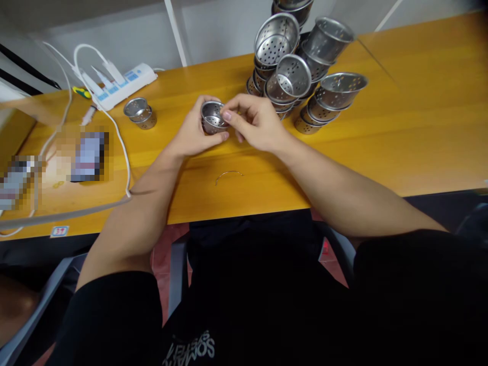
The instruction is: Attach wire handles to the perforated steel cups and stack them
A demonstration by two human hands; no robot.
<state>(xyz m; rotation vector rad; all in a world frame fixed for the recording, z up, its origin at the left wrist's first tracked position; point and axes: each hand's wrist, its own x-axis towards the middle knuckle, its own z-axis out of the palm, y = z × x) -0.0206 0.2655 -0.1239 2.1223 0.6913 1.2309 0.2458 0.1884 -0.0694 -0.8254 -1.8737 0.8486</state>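
Note:
My left hand [197, 130] is wrapped round a small perforated metal cup [212, 120], its mouth tilted up toward me. At the cup's right rim, my right hand [254, 120] has its thumb and forefinger pinched together; whatever they hold, if anything, is too small to make out. A thin curved wire [229, 173] lies on the table just below my hands. Close behind my right hand rise several stacks of similar perforated metal cups [290, 79], some leaning.
Two nested cups [141, 113] stand on the wooden table [412, 127] to the left. Behind them are a white power strip [127, 87] and a yellow-green-handled tool [81, 92]. A white cable [121, 147] loops past my left forearm, near a phone [90, 156].

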